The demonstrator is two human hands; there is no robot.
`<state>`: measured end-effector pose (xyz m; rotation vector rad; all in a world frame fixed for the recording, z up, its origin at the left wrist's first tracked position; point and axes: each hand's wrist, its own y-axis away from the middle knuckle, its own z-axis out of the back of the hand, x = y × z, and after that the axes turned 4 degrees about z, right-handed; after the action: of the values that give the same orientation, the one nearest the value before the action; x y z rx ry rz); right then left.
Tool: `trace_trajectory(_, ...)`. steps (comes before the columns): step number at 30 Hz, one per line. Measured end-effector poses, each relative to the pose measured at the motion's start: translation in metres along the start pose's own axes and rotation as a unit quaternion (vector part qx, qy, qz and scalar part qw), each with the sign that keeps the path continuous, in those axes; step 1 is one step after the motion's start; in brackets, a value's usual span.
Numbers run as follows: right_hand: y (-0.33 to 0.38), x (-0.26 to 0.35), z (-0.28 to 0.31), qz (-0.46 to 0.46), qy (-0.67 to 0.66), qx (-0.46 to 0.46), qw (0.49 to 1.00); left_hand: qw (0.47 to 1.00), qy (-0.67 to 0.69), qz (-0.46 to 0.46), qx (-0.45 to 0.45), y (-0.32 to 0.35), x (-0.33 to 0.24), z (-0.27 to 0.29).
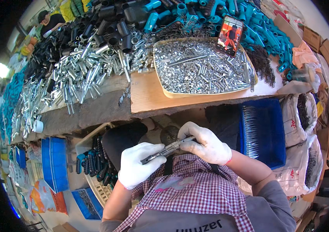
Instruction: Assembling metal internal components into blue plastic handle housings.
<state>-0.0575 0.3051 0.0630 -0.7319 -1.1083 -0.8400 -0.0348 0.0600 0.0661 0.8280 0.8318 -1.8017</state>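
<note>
White-gloved left hand (136, 162) and white-gloved right hand (208, 145) grip opposite ends of a slender silver metal rod (169, 149), its axis slanting forward rightward.

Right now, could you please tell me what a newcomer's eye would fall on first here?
Probably the pale tray heaped with small shiny metal parts on the bench, with a lit phone at its far right corner. Beyond it, teal tubes are piled to the right and black tubes to the left. Nearer, the white-gloved left hand and right hand hold a slim metal piece between them.
</note>
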Motion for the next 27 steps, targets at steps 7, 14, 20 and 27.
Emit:
trace_trajectory(7,0.007,-0.018,-0.003,-0.082,-0.332,-0.040,0.939,0.999,-0.003,0.039,0.016,-0.001,-0.006,-0.004)
trace_trajectory(14,0.010,-0.026,-0.015,-0.082,-0.330,-0.016,0.940,0.998,-0.026,0.047,0.037,-0.004,-0.009,-0.014)
trace_trajectory(20,0.011,-0.041,-0.023,-0.055,-0.411,-0.028,0.909,0.998,-0.017,0.042,0.038,-0.017,-0.008,-0.029)
trace_trajectory(27,0.011,-0.039,0.015,0.002,-0.299,-0.083,0.951,0.997,-0.004,0.079,0.003,-0.016,-0.010,-0.031)
